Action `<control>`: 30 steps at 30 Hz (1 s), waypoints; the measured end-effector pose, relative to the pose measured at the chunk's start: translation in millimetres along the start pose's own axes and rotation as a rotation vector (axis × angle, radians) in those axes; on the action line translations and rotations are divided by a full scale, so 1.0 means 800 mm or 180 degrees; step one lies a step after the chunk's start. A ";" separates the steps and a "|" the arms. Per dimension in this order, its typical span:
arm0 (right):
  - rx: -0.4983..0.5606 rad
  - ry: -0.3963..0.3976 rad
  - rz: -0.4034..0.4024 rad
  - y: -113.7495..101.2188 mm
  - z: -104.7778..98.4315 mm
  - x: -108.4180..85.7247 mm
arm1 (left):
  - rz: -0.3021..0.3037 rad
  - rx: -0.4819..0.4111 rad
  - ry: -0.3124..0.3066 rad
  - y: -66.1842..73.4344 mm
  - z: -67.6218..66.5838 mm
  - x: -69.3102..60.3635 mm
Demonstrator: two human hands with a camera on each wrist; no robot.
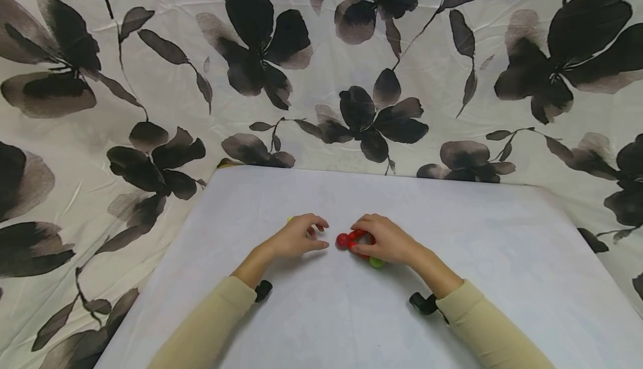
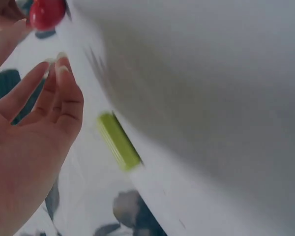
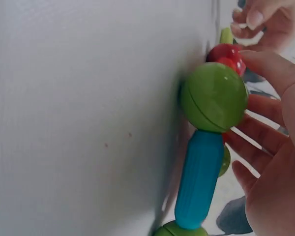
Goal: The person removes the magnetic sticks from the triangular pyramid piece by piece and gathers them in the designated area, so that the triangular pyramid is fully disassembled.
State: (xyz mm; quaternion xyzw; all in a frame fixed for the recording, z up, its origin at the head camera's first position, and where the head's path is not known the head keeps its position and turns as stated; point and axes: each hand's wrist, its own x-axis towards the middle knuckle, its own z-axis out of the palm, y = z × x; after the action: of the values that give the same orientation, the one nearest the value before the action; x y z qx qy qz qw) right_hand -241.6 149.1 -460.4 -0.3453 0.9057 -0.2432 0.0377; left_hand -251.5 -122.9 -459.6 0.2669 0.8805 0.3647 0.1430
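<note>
In the head view the right hand point(image 1: 389, 239) curls its fingers and thumb round a joined toy piece with red parts point(image 1: 358, 234), a red ball point(image 1: 342, 241) and a green ball point(image 1: 377, 263). Seen from the right wrist, a green ball point(image 3: 214, 97) connects to a blue rod point(image 3: 199, 179), with another green ball point(image 3: 181, 230) at its lower end; the right hand point(image 3: 275, 142) is beside them. My left hand point(image 1: 298, 236) is to the left of the red ball, fingers loosely bent, holding nothing. The left wrist view shows that hand point(image 2: 39, 123) apart from the red ball point(image 2: 47, 14).
A yellow-green rod point(image 2: 119, 141) lies on the white table point(image 1: 311, 313), just behind the left hand in the head view. A floral cloth point(image 1: 311, 78) hangs behind the table's far edge.
</note>
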 end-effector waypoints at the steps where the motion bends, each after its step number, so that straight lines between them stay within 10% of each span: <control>1: -0.0018 0.0013 -0.0020 -0.001 0.001 0.001 | -0.0006 -0.0020 -0.0034 0.003 0.004 0.003; 15: -0.0299 0.0051 -0.0105 -0.006 0.015 0.011 | 0.0025 -0.0007 -0.0197 0.017 0.035 0.035; 30: -0.0268 0.0032 -0.0027 -0.007 0.017 0.013 | 0.0091 0.0043 -0.0334 0.017 0.033 0.037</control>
State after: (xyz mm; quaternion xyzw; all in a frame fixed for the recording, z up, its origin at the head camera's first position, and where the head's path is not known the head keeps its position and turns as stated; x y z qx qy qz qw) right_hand -242.8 133.5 -468.5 -0.3491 0.9138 -0.2067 0.0175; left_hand -258.7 -83.2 -469.6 0.2992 0.8703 0.3463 0.1819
